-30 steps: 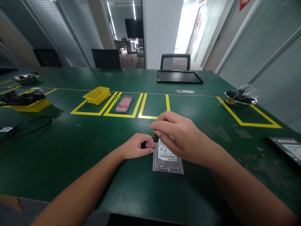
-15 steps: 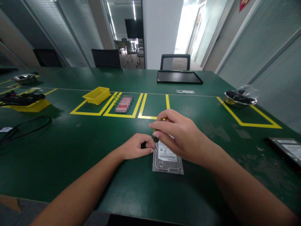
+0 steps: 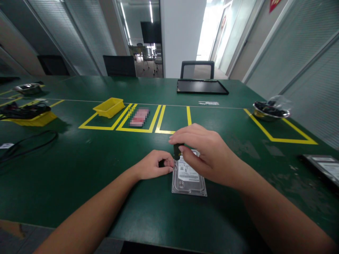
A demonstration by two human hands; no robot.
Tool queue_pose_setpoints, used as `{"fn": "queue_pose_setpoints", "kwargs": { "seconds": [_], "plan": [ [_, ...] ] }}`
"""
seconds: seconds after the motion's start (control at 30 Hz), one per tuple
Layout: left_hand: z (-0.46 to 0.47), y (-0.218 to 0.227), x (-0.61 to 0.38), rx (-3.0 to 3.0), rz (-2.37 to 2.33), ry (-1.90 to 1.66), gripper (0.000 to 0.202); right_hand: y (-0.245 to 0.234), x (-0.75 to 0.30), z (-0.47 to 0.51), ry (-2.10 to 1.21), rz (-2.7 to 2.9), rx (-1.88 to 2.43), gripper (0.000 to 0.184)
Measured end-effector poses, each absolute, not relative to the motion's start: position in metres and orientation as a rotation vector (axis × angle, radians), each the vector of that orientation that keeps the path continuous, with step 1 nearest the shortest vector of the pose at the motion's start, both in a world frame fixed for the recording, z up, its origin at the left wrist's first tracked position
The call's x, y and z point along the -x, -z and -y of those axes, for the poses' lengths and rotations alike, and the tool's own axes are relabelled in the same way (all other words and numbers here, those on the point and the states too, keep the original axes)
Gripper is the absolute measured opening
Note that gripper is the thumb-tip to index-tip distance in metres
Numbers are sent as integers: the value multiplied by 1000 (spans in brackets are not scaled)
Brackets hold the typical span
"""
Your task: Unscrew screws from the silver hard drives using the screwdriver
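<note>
A silver hard disk drive [image 3: 194, 188] with a white label lies flat on the green table. My left hand [image 3: 154, 164] rests at its left edge, fingers curled, with thumb and fingertips pressed against the drive's side. Over the drive's upper left part, my right hand [image 3: 209, 150] is closed round the short dark handle of a screwdriver [image 3: 177, 151]. That handle stands about upright, pinched between thumb and fingers, with the index finger across its top. The tip is too small to make out. My right hand covers the drive's upper right part.
Yellow tape squares mark the table beyond my hands. There stand a yellow tray [image 3: 109, 108] and a blurred-out pinkish object [image 3: 140, 117]. A metal bowl of dark parts [image 3: 271, 110] and another drive [image 3: 325, 169] sit at right; black cables [image 3: 25, 109] lie at left.
My right hand's fingers have shifted on the screwdriver, the index finger now lying over its top and more of the handle showing. My left hand and the drive have stayed in place.
</note>
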State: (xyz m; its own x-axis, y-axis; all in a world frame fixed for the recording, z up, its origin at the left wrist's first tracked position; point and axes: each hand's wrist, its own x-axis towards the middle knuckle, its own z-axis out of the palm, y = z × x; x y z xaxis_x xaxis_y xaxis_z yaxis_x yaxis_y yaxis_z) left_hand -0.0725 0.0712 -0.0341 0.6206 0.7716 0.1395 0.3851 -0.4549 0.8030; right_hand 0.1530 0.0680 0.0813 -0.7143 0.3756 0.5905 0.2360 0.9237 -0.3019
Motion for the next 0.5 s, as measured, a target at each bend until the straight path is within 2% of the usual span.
{"fn": "queue_pose_setpoints", "kwargs": {
  "seconds": [0.5],
  "plan": [
    [-70,30,71,-2089,-934,-606,8,-77,-149,-72,-250,2330,533,17]
  ]
}}
